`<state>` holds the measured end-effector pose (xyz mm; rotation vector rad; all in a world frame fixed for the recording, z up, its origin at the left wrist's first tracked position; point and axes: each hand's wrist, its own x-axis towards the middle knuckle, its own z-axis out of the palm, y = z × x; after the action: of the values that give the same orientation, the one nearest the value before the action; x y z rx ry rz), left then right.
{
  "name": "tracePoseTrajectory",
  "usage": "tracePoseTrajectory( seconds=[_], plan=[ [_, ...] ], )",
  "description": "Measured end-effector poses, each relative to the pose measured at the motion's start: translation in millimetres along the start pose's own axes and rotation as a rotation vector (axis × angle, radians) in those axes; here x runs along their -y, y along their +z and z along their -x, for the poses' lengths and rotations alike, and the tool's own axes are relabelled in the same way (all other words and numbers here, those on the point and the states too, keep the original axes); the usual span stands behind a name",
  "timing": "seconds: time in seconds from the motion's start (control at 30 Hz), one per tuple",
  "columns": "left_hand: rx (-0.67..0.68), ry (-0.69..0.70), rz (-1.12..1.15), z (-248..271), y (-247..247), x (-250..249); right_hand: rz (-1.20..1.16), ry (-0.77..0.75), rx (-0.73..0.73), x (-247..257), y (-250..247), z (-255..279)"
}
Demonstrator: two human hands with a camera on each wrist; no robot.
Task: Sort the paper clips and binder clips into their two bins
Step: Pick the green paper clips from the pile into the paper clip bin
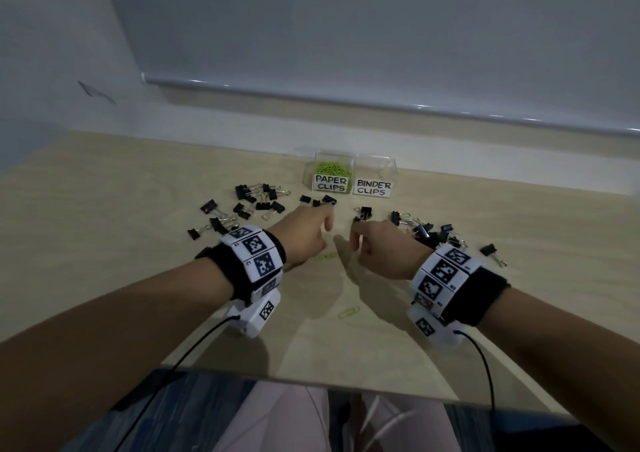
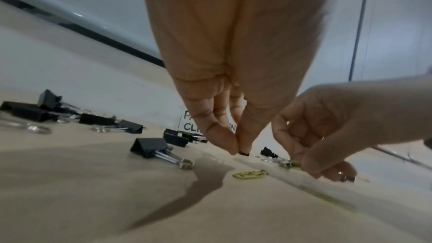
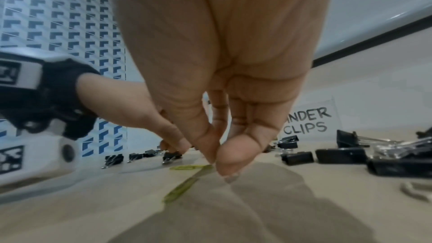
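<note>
Pale wood-grain laminate forms the table (image 1: 138, 209), on which everything is laid out. Two clear bins are set side by side at its far edge: the paper clips bin (image 1: 329, 174), labelled PAPER CLIPS and holding a heap of green clips, and to its right the binder clips bin (image 1: 375, 178), labelled BINDER CLIPS, in which no contents can be made out.

Both hands are held low over the table's middle, near each other but apart. The left hand (image 1: 304, 233) is seen with thumb and forefinger drawn together at the tips (image 2: 230, 145); whether anything is held between them cannot be told. The right hand (image 1: 384, 247) is likewise narrowed to a pinch, thumb against forefinger (image 3: 230, 156), just above the table; what it holds, if anything, cannot be told.

Black binder clips are scattered in a left cluster (image 1: 252, 198) and a right cluster (image 1: 426, 230), with a few between them in front of the bins.

Green paper clips lie loose on the table: one between the hands (image 1: 327, 256) and one nearer the table's front edge (image 1: 349, 312).
</note>
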<state>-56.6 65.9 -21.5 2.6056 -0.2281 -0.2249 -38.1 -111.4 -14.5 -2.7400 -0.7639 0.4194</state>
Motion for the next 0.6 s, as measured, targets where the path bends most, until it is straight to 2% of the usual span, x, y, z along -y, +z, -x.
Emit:
tracePoseTrajectory(
  seconds=[0.1,0.27,0.43,0.6],
  plan=[
    [0.022,0.008,-0.056,-2,4,-5,0.03,0.0,-0.004,5,6,4],
    [0.065,-0.024,-0.113,-3,10,-5,-0.005,0.095,0.014,6,16,1],
    [0.089,-0.09,-0.108,-8,15,-4,0.061,0.071,0.057,14,21,-2],
    [0.13,-0.083,-0.159,-7,18,-8,0.048,0.013,0.147,23,16,6]
  ],
)
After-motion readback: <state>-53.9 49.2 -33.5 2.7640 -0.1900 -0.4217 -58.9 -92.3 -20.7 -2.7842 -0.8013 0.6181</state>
